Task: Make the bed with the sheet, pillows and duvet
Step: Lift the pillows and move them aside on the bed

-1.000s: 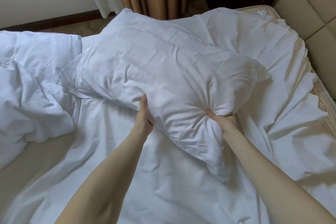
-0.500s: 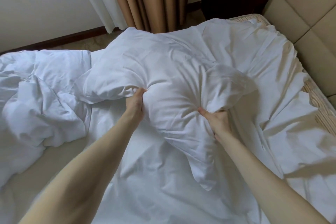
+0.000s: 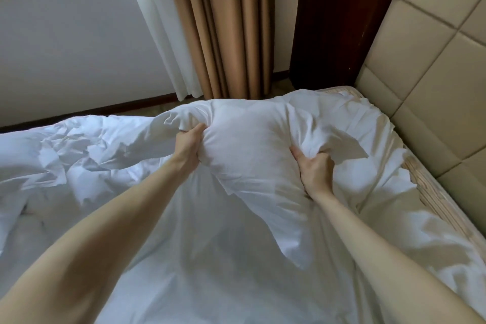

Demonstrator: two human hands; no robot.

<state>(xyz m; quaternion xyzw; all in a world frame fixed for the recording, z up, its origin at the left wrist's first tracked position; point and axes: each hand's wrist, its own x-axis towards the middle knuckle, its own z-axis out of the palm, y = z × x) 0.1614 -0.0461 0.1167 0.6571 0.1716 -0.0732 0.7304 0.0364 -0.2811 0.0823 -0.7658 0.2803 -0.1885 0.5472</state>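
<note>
A white pillow [image 3: 247, 147] is bunched up above the middle of the bed. My left hand [image 3: 188, 147] grips its left side with curled fingers. My right hand [image 3: 314, 168] grips its right side, fingers dug into the fabric. A loose end of the pillowcase [image 3: 284, 231] hangs down toward me. Under it lies a crumpled white sheet [image 3: 394, 239], spread over the bed. A white duvet [image 3: 52, 163] is heaped at the left.
A padded beige headboard [image 3: 431, 87] runs along the right. The bare mattress edge [image 3: 434, 200] shows beside it. Tan curtains [image 3: 223, 26] and a dark wooden panel [image 3: 339, 16] stand beyond the bed, with a window at the upper left.
Both hands have squeezed the pillow tighter and pushed it farther toward the bed's far end. The view has tilted up, showing more wall and curtain.
</note>
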